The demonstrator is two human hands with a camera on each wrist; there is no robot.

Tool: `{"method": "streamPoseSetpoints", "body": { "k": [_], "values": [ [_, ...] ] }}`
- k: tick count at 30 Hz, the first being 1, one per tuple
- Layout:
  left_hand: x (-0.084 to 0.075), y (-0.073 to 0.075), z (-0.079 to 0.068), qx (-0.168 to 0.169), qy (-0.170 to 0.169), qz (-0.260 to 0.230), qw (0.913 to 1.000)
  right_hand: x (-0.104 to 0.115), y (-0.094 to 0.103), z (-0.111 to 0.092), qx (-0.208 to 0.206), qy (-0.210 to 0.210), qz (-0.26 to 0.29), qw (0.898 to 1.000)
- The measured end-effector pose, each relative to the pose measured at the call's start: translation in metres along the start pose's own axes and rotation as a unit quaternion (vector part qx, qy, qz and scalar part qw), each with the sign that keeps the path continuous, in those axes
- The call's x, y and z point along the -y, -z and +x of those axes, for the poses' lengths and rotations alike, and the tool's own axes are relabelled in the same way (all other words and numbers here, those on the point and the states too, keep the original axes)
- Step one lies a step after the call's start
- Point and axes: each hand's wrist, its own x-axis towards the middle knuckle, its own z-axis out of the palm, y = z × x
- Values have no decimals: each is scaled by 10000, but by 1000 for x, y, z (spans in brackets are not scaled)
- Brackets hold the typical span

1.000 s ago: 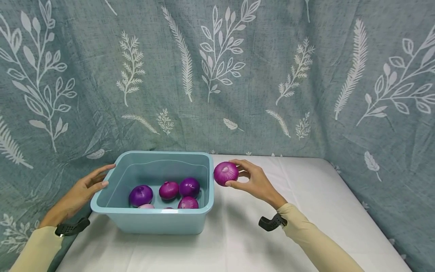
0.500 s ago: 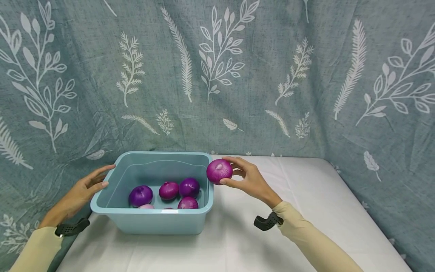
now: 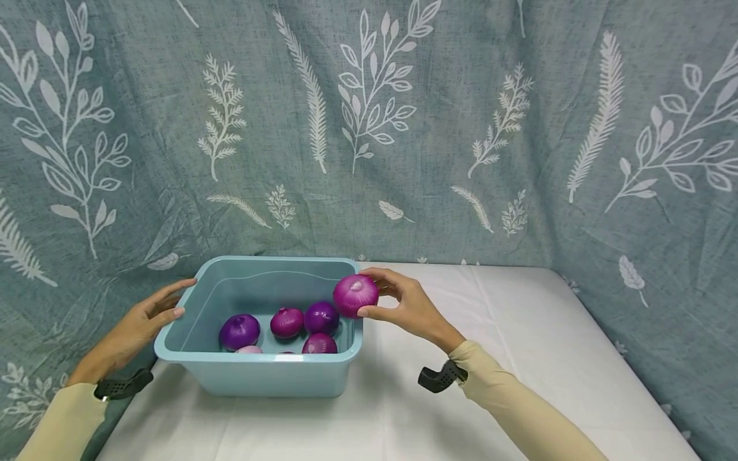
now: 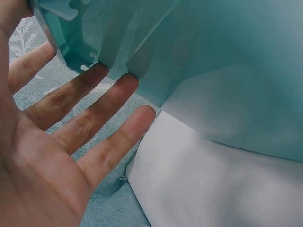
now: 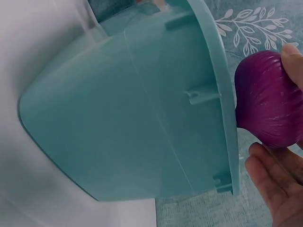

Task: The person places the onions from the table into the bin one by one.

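A red onion is pinched between the thumb and fingers of my right hand, over the right rim of a light blue plastic tub. In the right wrist view the held onion sits right at the tub's edge, its pointed end toward it. My left hand rests at the tub's left end, fingers spread. Seen from the left wrist, its fairly straight fingers lie against the tub's outer wall. Inside the tub, a dark purple onion lies left, with several more onions toward the right; the front wall partly hides some.
The tub stands on a table with a white cloth, toward its left side. A grey-green curtain with white leaf prints hangs behind and around the table. Dark bands circle both wrists.
My right hand has carried the onion leftward, from beside the tub to over its right rim. The left hand and the tub have stayed in place.
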Motion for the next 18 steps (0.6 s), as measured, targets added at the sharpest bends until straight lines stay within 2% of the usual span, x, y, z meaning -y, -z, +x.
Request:
{"method": "streamPoseSetpoints", "body": {
  "k": [9,18],
  "values": [
    [-2,-1,-1,90,-38,-65,9999,-1,-7,1,345,-182,-115,9992],
    [-4,-2,-2,37,18,24,10000,-2,-5,-1,399,46,-60,9992]
  ]
}}
